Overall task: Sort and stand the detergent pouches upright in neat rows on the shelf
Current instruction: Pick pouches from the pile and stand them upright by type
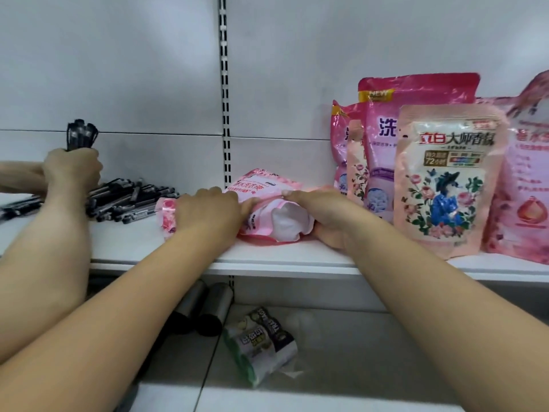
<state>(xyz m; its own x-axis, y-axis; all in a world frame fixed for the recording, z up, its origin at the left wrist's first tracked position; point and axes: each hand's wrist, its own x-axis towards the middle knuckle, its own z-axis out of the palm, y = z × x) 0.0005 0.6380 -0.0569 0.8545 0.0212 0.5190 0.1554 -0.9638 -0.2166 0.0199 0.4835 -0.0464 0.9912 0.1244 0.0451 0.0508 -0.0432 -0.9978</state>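
A pink detergent pouch [267, 203] lies on its side on the white shelf [297, 260], its white bottom gusset facing me. My left hand [208, 212] grips its left part and my right hand [323, 212] grips its right end. To the right, several pink pouches stand upright: a peach floral pouch [445, 185] in front, a taller magenta pouch [416, 93] behind it, and another pink pouch [525, 173] at the far right edge.
Another person's hand [71, 171] at the left holds a bundle of black pens [81, 133] above a pile of pens [130, 200] on the same shelf. On the lower shelf lie two steel flasks [205, 307] and a pack of bag rolls [261, 343].
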